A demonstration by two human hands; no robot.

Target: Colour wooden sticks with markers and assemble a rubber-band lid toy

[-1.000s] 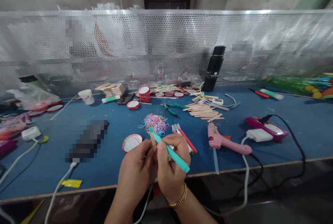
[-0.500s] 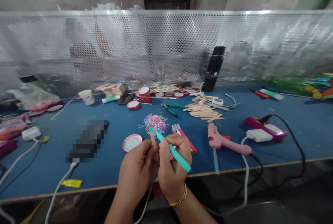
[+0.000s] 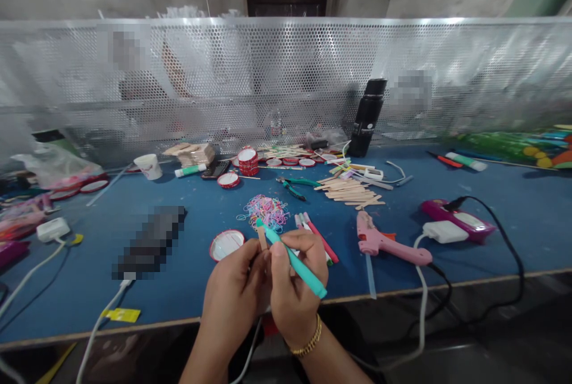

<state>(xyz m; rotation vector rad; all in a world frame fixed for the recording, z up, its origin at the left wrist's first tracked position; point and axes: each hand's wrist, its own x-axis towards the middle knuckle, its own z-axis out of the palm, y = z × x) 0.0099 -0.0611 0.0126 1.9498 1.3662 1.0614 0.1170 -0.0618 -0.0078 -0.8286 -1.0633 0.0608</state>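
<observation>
My left hand (image 3: 236, 280) pinches a wooden craft stick (image 3: 262, 237), which stands up from the fingers with its upper end coloured green. In my right hand (image 3: 298, 280) is a turquoise marker (image 3: 300, 266), its tip at the stick's upper end. The two hands meet above the table's near edge, so the stick's lower part is hidden. Just beyond them lies a pile of coloured rubber bands (image 3: 268, 211). A round red-rimmed lid (image 3: 227, 245) lies left of the fingers, and more markers (image 3: 319, 235) lie behind the right hand.
A pink glue gun (image 3: 379, 242) and a purple power strip (image 3: 460, 221) with cables lie to the right. Craft sticks (image 3: 351, 189) and pliers (image 3: 292, 186) are farther back. A phone (image 3: 152, 242) lies left. The black bottle (image 3: 367, 119) stands against a perforated metal screen (image 3: 286, 68).
The marker's tip has moved slightly up and left, onto the upper end of the craft stick. My left hand and the stick have hardly moved.
</observation>
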